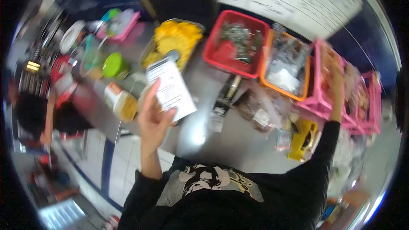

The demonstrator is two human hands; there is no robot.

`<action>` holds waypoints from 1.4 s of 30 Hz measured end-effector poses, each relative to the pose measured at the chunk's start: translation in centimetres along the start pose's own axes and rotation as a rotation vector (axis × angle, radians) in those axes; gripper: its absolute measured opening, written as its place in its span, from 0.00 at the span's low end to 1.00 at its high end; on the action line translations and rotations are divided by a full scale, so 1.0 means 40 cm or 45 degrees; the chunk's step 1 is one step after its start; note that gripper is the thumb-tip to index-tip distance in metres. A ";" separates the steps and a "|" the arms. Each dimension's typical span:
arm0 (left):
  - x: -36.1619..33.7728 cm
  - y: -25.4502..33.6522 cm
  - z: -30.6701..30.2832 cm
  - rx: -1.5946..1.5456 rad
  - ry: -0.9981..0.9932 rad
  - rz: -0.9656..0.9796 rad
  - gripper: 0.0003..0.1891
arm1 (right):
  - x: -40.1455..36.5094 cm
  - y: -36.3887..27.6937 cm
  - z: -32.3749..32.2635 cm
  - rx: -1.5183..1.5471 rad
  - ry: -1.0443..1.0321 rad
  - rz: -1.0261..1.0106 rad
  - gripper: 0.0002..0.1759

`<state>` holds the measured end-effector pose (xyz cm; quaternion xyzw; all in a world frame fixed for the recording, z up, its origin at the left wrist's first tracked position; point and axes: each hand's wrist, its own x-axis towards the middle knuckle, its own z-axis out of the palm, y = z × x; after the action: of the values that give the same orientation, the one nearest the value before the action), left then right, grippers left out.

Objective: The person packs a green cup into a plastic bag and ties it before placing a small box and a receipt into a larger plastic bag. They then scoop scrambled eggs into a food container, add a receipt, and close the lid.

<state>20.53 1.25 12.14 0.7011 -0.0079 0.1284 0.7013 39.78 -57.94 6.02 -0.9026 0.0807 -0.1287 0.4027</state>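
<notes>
My left hand [154, 121] is closed on a printed paper slip [174, 89], thumb and fingers at its near edge. The slip is held tilted above the steel table, in front of a metal tray [194, 55] of yellow food. My right arm stretches far to the right, and my right hand [335, 83] reaches into a pink basket [318, 70] of orange-brown packets. Its fingers are blurred among the packets, so a grip cannot be made out. Below that arm lies a yellow tape dispenser [303, 138].
On the steel table [194, 138] stand a red bin [207, 53], an orange bin [265, 70] with plastic bags, and a bagged brown item [260, 113]. A lime-green lid [114, 64] and a tub [128, 108] are at left. Another person [32, 113] works further left.
</notes>
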 end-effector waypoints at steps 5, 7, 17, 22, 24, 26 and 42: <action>-0.017 0.027 -0.005 -0.183 -0.179 0.085 0.43 | 0.062 0.101 -0.052 -0.653 0.040 -0.530 0.17; -0.025 0.039 -0.010 -0.192 -0.168 0.079 0.44 | 0.049 0.111 -0.056 -0.807 0.087 -0.365 0.17; -0.070 0.072 -0.057 -0.214 -0.136 0.063 0.46 | 0.024 0.126 -0.042 -1.226 0.282 -0.800 0.15; -0.085 0.060 -0.102 -0.180 -0.101 0.068 0.46 | 0.004 -0.008 -0.093 -1.554 0.232 -0.910 0.13; -0.087 0.053 -0.140 0.060 0.123 0.105 0.45 | 0.021 -0.069 -0.129 -1.167 0.271 -0.908 0.12; -0.080 0.045 -0.186 0.004 0.193 0.178 0.45 | -0.001 -0.168 -0.137 -0.789 0.314 -0.871 0.11; 0.008 -0.022 -0.522 -0.087 0.488 0.201 0.33 | -0.622 -0.806 0.904 -0.550 -0.714 -1.096 0.17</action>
<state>17.48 21.88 11.00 0.6371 0.0664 0.3135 0.7011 28.17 -4.83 2.73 -0.9159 -0.3809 -0.0169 0.1257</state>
